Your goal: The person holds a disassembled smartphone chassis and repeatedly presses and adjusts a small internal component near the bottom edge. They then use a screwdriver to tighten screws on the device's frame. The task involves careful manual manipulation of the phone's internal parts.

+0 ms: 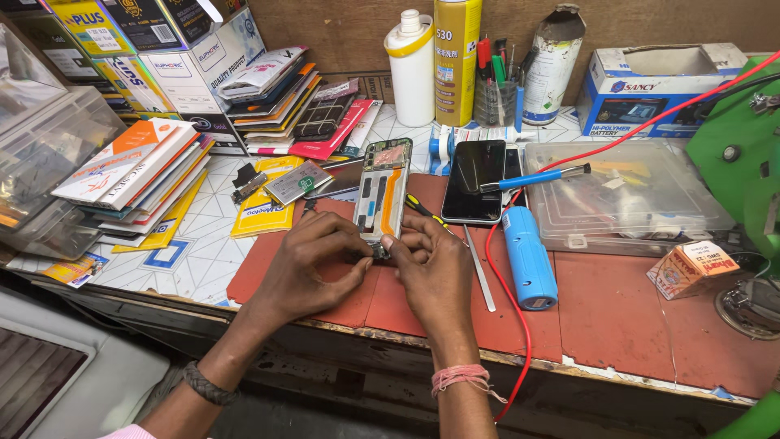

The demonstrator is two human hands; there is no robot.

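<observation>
Both of your hands close on the near end of an opened phone at the middle of the red work mat (617,317): your left hand (313,264) pinches its lower left corner, your right hand (431,272) clamps the lower right, fingertips meeting at the bottom edge. The opened phone (383,195), back cover off and its orange ribbon cable showing, lies flat with its long axis running from 6 o'clock at your fingers to 12 o'clock, tipped slightly toward 1. Neither hand sits nearer; they flank it evenly.

At 3 o'clock a clear plastic parts box (642,203) fills the mat's far corner. At 9 o'clock leans a stack of flat packets (138,179). A blue cylindrical tool (528,256) on a red cable lies at 3 o'clock just beside your right hand. A dark phone (475,179) rests face up at 1 o'clock, and a thin metal pry bar (481,272) lies between your right hand and the blue tool.
</observation>
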